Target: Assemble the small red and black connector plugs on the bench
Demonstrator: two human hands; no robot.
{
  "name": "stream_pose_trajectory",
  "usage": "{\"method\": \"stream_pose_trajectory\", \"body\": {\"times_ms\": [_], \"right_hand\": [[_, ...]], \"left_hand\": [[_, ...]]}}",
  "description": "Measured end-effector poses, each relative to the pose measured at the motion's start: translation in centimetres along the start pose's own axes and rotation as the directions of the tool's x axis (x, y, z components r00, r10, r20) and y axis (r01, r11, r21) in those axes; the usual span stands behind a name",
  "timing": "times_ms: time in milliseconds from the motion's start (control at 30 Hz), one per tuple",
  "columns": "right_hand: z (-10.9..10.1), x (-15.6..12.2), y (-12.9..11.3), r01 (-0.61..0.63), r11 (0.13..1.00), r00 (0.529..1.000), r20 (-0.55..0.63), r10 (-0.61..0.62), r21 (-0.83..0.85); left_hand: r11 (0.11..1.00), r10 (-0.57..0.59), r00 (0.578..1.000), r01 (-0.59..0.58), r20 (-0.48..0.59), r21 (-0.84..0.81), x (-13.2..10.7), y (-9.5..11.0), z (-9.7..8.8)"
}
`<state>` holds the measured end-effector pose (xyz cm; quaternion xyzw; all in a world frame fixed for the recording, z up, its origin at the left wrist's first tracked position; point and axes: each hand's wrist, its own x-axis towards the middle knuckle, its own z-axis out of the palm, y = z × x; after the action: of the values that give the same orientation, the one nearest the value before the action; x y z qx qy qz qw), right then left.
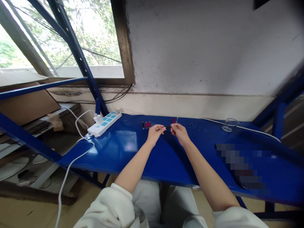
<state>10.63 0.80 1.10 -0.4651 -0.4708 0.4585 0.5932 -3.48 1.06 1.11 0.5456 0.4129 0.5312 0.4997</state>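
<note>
One slim black piece spans the gap between the hands over the blue bench, its left end pinched by the left hand and its right end gripped in the curled fingers of the right hand. Good handling here, I judge, means a light pinch, both ends kept in line, and wrists level so it neither bends nor slips (whether it is one part or two joined, I cannot tell). Just beyond the left hand stand a black cylinder and two red cylinders; a red piece shows behind the right hand. Tiny dark parts lie to its right, easily brushed by a careless sleeve; farther left sits a white power strip.
</note>
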Motion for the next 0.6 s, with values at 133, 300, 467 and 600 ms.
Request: {"method": "stream_pose_trajectory", "body": {"times_ms": [133,300,467,600], "right_hand": [[0.1,0.1,0.3,-0.030,0.998,1.000,0.007,0.029,0.063],[0.3,0.2,0.6,-0.091,0.995,0.996,0.025,0.090,0.031],[-0.1,0.1,1.0,0.010,0.939,1.000,-0.006,-0.013,-0.344],[-0.7,0.0,1.1,0.140,0.709,0.974,-0.034,-0.225,-0.692]], "left_hand": [[0.990,0.116,0.993,-0.113,-0.037,0.083,0.0,-0.5,0.3],[0.940,0.273,0.960,-0.254,-0.055,0.229,0.3,-0.5,0.6],[0.741,0.351,0.921,-0.382,0.168,0.552,2.9,2.3,0.0],[0.491,0.237,0.886,-0.463,0.398,0.738,6.0,4.9,-1.2]]}}
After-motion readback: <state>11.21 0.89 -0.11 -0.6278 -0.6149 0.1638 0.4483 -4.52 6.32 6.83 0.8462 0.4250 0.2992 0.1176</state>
